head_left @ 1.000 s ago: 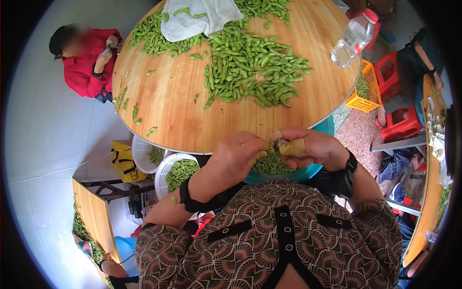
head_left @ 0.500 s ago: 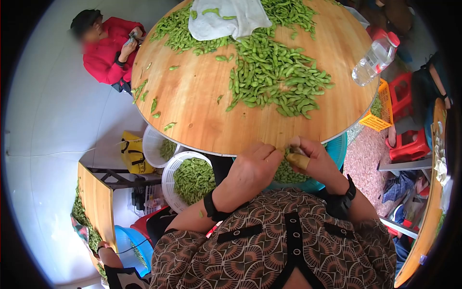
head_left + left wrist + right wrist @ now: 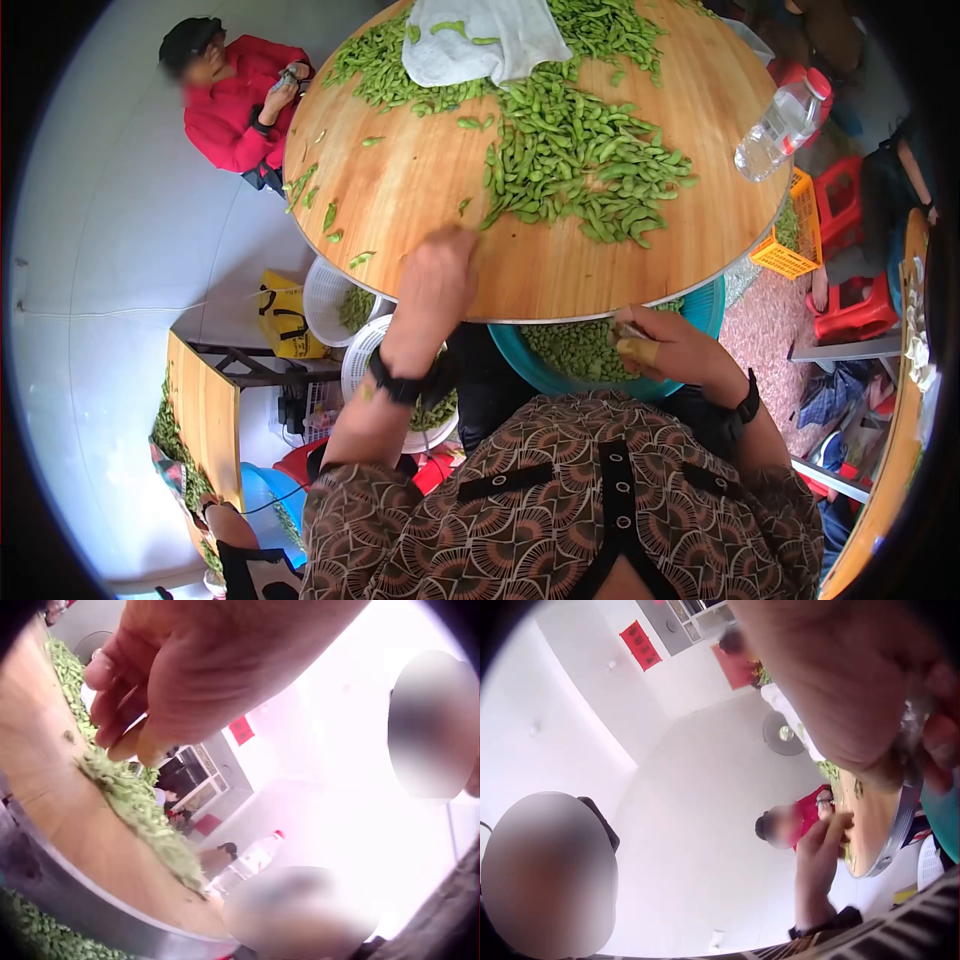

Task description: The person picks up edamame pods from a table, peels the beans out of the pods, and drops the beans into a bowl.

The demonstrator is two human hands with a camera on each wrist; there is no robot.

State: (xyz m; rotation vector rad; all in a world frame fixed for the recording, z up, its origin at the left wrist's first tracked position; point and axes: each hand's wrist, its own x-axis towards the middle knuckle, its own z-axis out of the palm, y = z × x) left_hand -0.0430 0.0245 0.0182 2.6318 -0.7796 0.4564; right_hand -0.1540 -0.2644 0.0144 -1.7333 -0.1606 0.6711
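The left hand [image 3: 438, 278] hovers over the near left part of the round wooden table [image 3: 390, 210], beside the pile of green pods [image 3: 575, 150]. Its fingers, loosely bent in the left wrist view, show nothing between them. Over the right side of a teal basin [image 3: 714, 312] that holds green beans [image 3: 570, 348], the right hand [image 3: 682, 348] is curled, with a tan covering on one digit. The right wrist view shows a small clear, shiny thing [image 3: 913, 716] gripped among its fingers; what it is cannot be told.
A white cloth [image 3: 460, 45] lies on the pods, and a plastic bottle [image 3: 782, 125] is at the table's right. White baskets [image 3: 327, 300] stand below the left edge, a yellow crate [image 3: 788, 262] at the right. A person in red [image 3: 235, 120] sits at the far left.
The left hand has left the right hand's side and moved left and forward over the table. The right hand stays above the basin. The head view has shifted, showing more of the basin.
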